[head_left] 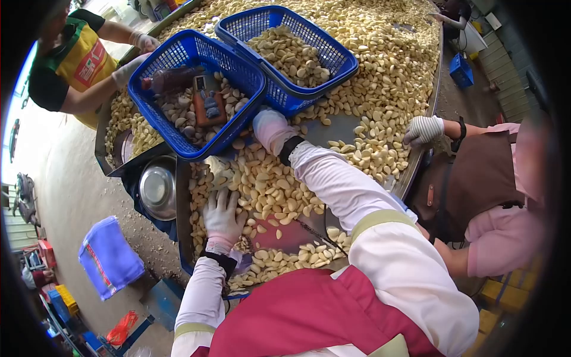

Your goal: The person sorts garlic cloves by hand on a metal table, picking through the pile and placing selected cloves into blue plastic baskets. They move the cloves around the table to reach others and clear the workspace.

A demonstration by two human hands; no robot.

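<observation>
Many pale, clove-like pieces (262,175) cover a metal-edged table. My left hand (223,217), in a whitish glove, lies on them at the table's near left part, fingers spread, holding nothing. My right hand (273,128), also gloved, reaches to the near corner of two blue baskets; its fingers are largely hidden there. The left blue basket (199,149) holds pieces, a dark-screened device in an orange-brown case (208,107) and a clear bottle (172,79). Beside it, the right blue basket (342,68) holds more pieces.
A co-worker's gloved hand (129,70) is at the left basket. Another co-worker's striped glove (424,130) rests near the table's right edge. A metal bowl (157,185) sits left of the table. Beyond are a purple sack (111,259) and a blue crate (461,71).
</observation>
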